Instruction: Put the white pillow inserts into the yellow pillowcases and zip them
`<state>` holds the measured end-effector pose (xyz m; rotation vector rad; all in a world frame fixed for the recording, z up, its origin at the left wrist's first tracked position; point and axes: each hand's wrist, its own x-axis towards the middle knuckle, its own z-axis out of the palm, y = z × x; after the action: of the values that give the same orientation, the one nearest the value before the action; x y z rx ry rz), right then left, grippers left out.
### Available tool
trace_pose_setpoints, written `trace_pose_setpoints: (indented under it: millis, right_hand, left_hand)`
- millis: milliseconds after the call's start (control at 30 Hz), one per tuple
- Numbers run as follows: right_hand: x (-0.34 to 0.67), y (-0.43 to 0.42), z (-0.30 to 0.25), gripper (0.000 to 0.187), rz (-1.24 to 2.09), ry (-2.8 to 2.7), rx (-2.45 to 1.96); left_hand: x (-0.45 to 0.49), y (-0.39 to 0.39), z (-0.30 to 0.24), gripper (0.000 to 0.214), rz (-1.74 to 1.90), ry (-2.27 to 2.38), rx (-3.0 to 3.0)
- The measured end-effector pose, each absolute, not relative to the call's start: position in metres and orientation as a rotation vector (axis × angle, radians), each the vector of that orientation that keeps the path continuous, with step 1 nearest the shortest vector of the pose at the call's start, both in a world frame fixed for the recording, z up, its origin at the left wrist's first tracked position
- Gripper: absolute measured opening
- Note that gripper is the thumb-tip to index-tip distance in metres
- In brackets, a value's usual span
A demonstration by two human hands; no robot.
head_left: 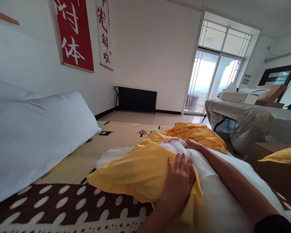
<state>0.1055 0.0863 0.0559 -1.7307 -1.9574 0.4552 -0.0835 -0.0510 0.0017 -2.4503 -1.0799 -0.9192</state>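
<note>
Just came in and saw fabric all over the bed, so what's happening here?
A person is working a yellow pillowcase around a white pillow on the bed's patterned blanket. The left hand lies flat on the yellow fabric at the pillow's edge. The right hand rests further along the pillow, near the bunched end. A second white pillow lies along the wall, bare.

Left hand (pixel 179 179) lay flat, palm down, fingers (pixel 180 160) straight, close together, pointing away from camera; thumb spread to left. Left forearm rose from bottom edge, bare. Right arm stretched forward from lower right corner, bare forearm, dark sleeve at upper arm. Right hand (pixel 192 145) lay farther out, palm down, fingers partly hidden; grip unclear.
</note>
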Motion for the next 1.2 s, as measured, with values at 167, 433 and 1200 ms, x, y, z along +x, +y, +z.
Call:
trace_pose_setpoints:
  millis: [167,433,1200]
  right_hand:
    - [0.089,0.064,0.084,0.015,0.106,-1.991,-1.873]
    - [0.079,-0.013,0.189,0.018,-0.648,-2.055,-1.685]
    - [0.155,-0.071,0.114,0.054,-0.689,-2.262,-0.865]
  left_hand:
    - [-0.084,-0.066,0.01,0.051,-0.942,-1.033,-2.413]
    - [-0.076,-0.101,0.021,0.055,-0.989,-0.788,-2.336]
    - [-0.248,-0.005,0.086,0.045,-3.485,-0.957,-1.545]
